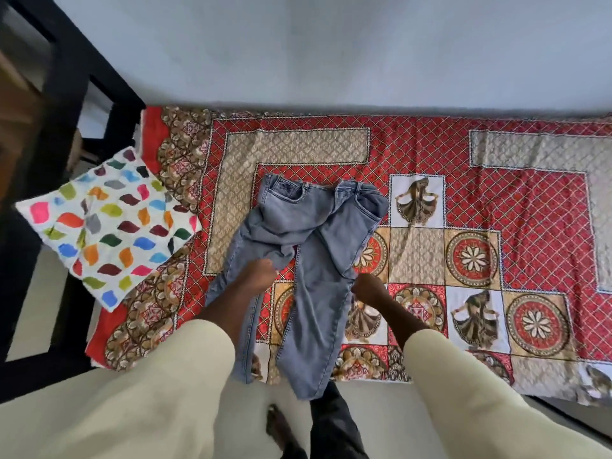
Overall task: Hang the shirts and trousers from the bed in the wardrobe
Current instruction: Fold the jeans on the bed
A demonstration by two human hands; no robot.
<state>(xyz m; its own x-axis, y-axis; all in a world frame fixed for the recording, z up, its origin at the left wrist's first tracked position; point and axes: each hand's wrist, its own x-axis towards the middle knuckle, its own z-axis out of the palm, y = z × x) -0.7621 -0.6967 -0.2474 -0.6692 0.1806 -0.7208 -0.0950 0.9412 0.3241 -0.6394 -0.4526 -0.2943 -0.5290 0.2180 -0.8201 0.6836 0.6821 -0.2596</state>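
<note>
Grey-blue jeans [318,293] lie spread on the bed [496,150], waistband toward the wall and both legs hanging over the near edge. My left hand [256,276] grips bunched denim near the crotch, on the left leg. My right hand [369,288] pinches the outer edge of the right leg at about thigh height. Both arms wear cream sleeves. No shirts or hangers are in view.
The bed has a red and gold patterned cover and stands against a pale wall. A white pillow [109,223] with coloured leaf shapes lies at its left end. A dark frame [66,94] stands to the left. My feet are on the pale floor [251,412] below.
</note>
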